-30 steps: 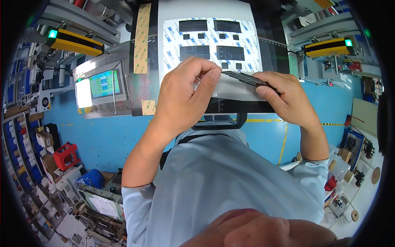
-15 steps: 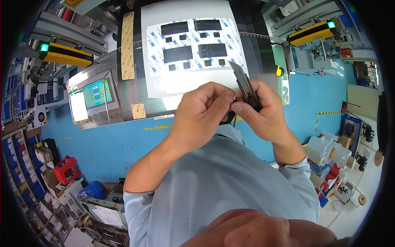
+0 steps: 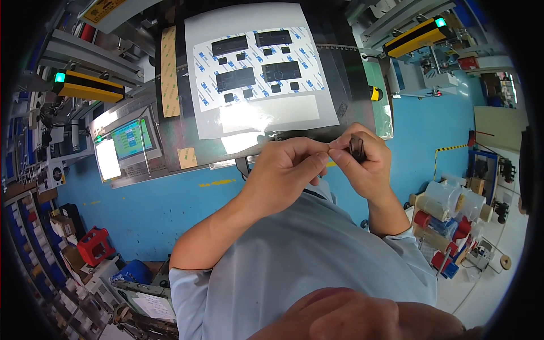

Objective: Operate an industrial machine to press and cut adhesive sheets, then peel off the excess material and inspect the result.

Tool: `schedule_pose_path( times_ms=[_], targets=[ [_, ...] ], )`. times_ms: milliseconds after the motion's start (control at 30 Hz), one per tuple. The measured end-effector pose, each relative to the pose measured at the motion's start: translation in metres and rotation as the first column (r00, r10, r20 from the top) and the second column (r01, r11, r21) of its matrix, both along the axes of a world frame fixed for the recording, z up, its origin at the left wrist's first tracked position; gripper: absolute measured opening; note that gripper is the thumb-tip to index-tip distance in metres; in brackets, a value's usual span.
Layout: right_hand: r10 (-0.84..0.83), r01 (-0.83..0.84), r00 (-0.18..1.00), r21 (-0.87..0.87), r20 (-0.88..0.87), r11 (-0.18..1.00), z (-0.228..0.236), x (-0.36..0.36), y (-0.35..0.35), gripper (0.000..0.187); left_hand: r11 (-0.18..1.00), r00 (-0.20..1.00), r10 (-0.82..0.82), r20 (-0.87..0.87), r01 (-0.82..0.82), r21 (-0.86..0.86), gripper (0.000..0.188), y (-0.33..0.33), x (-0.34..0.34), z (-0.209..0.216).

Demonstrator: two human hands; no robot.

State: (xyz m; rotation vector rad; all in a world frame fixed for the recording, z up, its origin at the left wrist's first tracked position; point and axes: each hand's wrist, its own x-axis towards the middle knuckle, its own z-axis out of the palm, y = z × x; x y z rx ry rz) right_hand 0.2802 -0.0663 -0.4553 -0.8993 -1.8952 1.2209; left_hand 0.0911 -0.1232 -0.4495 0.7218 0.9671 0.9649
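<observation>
My right hand [image 3: 368, 173] is closed around a dark utility knife [image 3: 357, 148], seen nearly end on, so its blade is foreshortened. My left hand [image 3: 286, 173] is in a pinch, thumb against forefinger, its fingertips meeting those of my right hand. Whatever lies between the pinched fingers is too small or hidden to name. Both hands are over the near edge of the machine bed, in front of my body. Beyond them a white sheet [image 3: 317, 59] with blue print lies on a larger white sheet [image 3: 243, 17]. Black rectangles [image 3: 236, 79] and small black squares show on it.
A touch-screen panel [image 3: 131, 137] is at the left of the bed. Yellow-and-black sensor bars [image 3: 90, 86] flank both sides. A tan strip [image 3: 170, 73] and a small tan piece [image 3: 187, 157] lie on the bed. A red stool [image 3: 94, 245] stands on the blue floor.
My right hand has turned the knife from pointing up and away to nearly end on. Both hands sit slightly lower. The view has shifted, moving the sheets a little left.
</observation>
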Motion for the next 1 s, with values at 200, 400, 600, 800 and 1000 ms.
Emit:
schedule_pose_path(
  times_ms=[200,400,600,800,1000],
  targets=[
    [-0.091,0.062,0.993,0.324,0.077,0.944,0.005,0.001,-0.001,0.021,0.999,0.999,0.031,-0.021,-0.030,0.044,0.020,0.009,0.010,-0.003],
    [-0.178,0.144,0.976,0.245,0.123,0.959,0.005,0.018,-0.001,0.015,0.989,0.993,-0.082,-0.083,0.091,0.114,0.026,0.017,0.021,0.004],
    [-0.468,0.471,0.861,-0.038,-0.199,0.881,-0.007,0.075,0.012,0.010,0.896,0.928,0.075,-0.364,0.098,0.434,0.025,0.015,0.018,0.008],
    [-0.686,0.701,0.683,-0.039,-0.251,0.712,-0.035,0.178,0.035,0.017,0.603,0.386,0.613,-0.689,0.335,0.724,0.034,0.009,-0.051,-0.015],
    [-0.825,0.805,0.548,0.181,0.135,0.565,-0.093,0.231,0.094,0.031,0.721,0.218,0.478,-0.851,0.457,0.521,0.052,-0.011,-0.069,-0.010]
  ],
)
